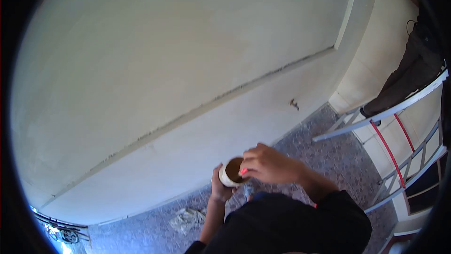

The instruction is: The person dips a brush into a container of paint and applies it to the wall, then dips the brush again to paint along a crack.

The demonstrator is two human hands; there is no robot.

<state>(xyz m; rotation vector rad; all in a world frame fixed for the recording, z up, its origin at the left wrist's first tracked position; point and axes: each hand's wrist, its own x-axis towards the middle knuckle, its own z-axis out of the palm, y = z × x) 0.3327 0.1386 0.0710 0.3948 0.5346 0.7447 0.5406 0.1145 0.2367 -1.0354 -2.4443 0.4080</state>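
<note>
My left hand [219, 187] is wrapped round a white tub [225, 177], held in front of my body and tilted so that its brownish inside shows. Over the rim reaches my right hand [268, 163], its fingers closed on a small tool with a bright red handle end [244, 171]. The rest of that tool is hidden by the fingers and the tub, so its kind does not show. Ahead is a large pale wall [141, 75] with a darker, damp-looking patch in its upper middle.
A ledge [211, 105] runs across the wall, with a tap [294, 104] below it. On the right, a person [408, 71] stands on a metal ladder [390, 113] with red braces. A crumpled cloth or sheet [187, 220] lies on the patterned floor [324, 160].
</note>
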